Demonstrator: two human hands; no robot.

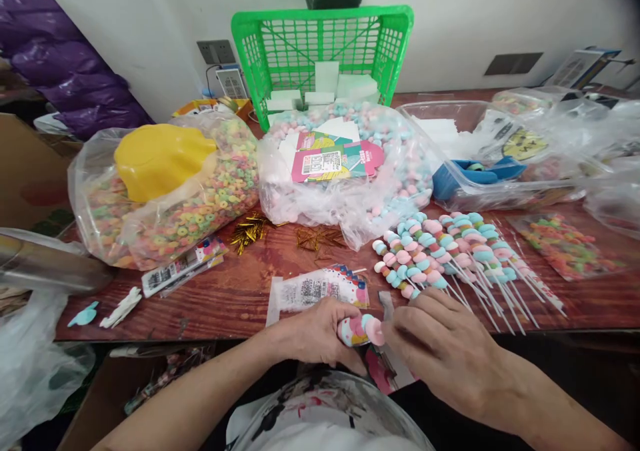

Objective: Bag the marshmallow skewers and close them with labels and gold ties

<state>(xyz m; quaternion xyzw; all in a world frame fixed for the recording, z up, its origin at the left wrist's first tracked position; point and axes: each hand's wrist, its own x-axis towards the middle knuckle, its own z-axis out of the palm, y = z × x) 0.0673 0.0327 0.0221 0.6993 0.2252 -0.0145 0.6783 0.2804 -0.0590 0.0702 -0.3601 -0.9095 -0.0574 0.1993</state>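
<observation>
At the table's front edge, my left hand is closed around a small printed plastic bag with coloured dots. A marshmallow skewer, pink and pale blue, sticks out of the bag's right end. The curled fingers of my right hand meet at that end of the skewer; its stick is hidden by them. Just beyond my hands lies a fanned stack of printed bags. To the right, a pile of finished-looking marshmallow skewers rests with white sticks pointing toward me.
Behind are a large bag of candy rings with a yellow bowl, a bag of marshmallows under printed cards, and a green basket. A clear plastic tub stands right; gold twist ties lie mid-table.
</observation>
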